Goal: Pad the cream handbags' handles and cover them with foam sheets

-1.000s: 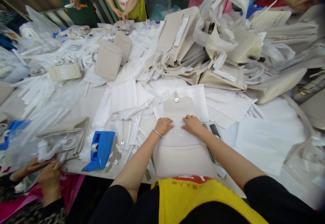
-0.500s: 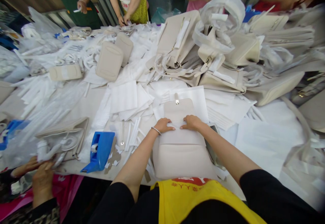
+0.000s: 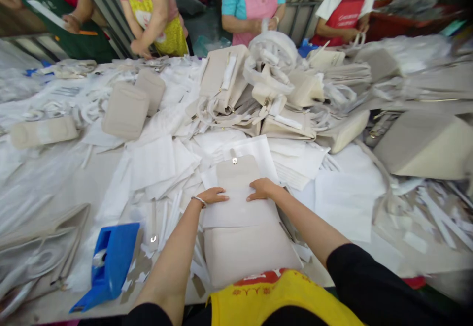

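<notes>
A beige handbag lies flat on the table in front of me, its flap turned up away from me with a small metal clasp at its far end. My left hand rests palm down on the bag's upper left part, fingers stretched flat. My right hand lies flat on the upper right part, fingers pointing toward the left hand. Both press on a white sheet over the bag. A thin bracelet circles my left wrist.
A blue tape dispenser stands at the near left. White foam sheets and strips cover the table. A heap of beige bags rises at the back. Several people in aprons work along the far side.
The view has tilted up and shifted, showing more of the people opposite. My hands stay on the bag and have spread a little apart, fingers flatter.
</notes>
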Demonstrator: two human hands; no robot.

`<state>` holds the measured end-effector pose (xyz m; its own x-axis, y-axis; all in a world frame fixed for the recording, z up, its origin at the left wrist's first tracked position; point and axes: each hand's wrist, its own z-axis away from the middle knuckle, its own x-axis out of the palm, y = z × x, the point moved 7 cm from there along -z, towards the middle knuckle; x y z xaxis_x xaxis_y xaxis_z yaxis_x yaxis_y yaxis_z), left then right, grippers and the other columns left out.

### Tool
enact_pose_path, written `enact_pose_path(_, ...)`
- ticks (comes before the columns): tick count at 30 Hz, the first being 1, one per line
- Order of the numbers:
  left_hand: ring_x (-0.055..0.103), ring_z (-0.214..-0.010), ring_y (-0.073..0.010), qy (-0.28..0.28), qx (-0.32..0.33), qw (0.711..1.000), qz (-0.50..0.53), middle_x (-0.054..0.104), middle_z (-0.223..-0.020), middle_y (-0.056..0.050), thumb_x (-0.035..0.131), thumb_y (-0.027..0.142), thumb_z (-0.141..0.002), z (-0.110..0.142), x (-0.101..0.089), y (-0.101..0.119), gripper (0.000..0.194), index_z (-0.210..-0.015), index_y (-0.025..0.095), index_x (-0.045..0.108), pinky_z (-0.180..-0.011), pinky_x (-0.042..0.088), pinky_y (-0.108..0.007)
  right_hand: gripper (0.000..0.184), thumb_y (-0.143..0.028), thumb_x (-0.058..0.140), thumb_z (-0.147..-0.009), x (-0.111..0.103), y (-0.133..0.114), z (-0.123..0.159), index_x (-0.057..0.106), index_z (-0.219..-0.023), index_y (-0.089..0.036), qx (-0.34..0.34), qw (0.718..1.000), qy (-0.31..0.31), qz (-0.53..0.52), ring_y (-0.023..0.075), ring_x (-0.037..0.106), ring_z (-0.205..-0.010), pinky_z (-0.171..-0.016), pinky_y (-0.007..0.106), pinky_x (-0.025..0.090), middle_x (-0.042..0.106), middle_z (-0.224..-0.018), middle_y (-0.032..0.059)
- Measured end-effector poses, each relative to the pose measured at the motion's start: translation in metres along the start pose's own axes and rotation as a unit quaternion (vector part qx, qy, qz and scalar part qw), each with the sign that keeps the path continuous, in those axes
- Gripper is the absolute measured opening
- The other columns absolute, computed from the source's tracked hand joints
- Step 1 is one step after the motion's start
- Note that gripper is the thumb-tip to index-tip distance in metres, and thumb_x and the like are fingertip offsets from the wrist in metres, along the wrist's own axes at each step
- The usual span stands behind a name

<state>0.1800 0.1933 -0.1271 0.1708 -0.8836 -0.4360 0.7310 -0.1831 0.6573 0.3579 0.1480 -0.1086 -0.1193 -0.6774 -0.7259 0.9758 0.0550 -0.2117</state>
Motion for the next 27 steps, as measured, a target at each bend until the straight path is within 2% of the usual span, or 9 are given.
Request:
enact_pose_path(5, 0.05, -0.099, -0.0219, 0.0, 0.024, 0.999, 0.047, 0.056, -0.109, -0.005, 0.047, 0.058, -0.062, 0.006, 0.002, 0.005, 0.059, -0.104, 0.017, 0.052, -0.085, 0.037, -0.028, 0.072, -0.071, 0.046, -0.053, 0.0, 0.002, 0.0, 0.054, -0.103, -0.02, -0.008, 1.0, 0.01, -0.024, 0.0282, 0.053, -0.094, -0.074, 0.037, 0.042, 0.058, -0.103, 0.0111)
enact_pose_path(11, 0.053, -0.095, -0.0239, 0.019, -0.022, 0.998, 0.048, 0.06, -0.102, -0.005, 0.052, 0.056, -0.058, 0.007, 0.003, 0.009, 0.055, -0.097, 0.017, 0.057, -0.081, 0.04, -0.03, 0.072, -0.073, 0.046, -0.052, -0.004, 0.006, 0.004, 0.056, -0.096, -0.017, 0.01, 0.999, 0.046, -0.008, 0.0301, 0.055, -0.09, -0.074, 0.042, 0.042, 0.06, -0.098, 0.014)
enact_pose_path(18, 0.052, -0.096, -0.0243, 0.053, -0.025, 0.996, 0.061, 0.059, -0.102, -0.006, 0.051, 0.056, -0.057, 0.004, 0.007, 0.004, 0.056, -0.096, 0.016, 0.055, -0.082, 0.039, -0.031, 0.081, -0.074, 0.047, -0.05, 0.002, 0.013, 0.001, 0.047, -0.106, -0.015, 0.018, 0.997, 0.055, -0.05, 0.0304, 0.056, -0.088, -0.069, 0.041, 0.045, 0.059, -0.099, 0.0152)
enact_pose_path(23, 0.052, -0.089, -0.024, 0.116, -0.036, 0.992, 0.025, 0.057, -0.096, -0.008, 0.052, 0.058, -0.054, -0.001, 0.005, -0.007, 0.058, -0.092, 0.015, 0.049, -0.08, 0.038, -0.032, 0.073, -0.07, 0.044, -0.059, 0.002, 0.022, 0.01, 0.042, -0.109, -0.017, 0.066, 0.985, 0.132, -0.084, 0.0287, 0.054, -0.09, -0.07, 0.039, 0.044, 0.053, -0.104, 0.0144)
enact_pose_path(27, 0.052, -0.081, -0.023, 0.147, -0.065, 0.987, 0.001, 0.054, -0.086, -0.006, 0.051, 0.061, -0.053, -0.003, 0.007, -0.012, 0.059, -0.089, 0.015, 0.041, -0.072, 0.039, -0.032, 0.062, -0.064, 0.04, -0.067, 0.005, 0.016, 0.024, 0.044, -0.107, -0.017, 0.076, 0.978, 0.178, -0.08, 0.0274, 0.051, -0.093, -0.074, 0.038, 0.041, 0.051, -0.104, 0.0138)
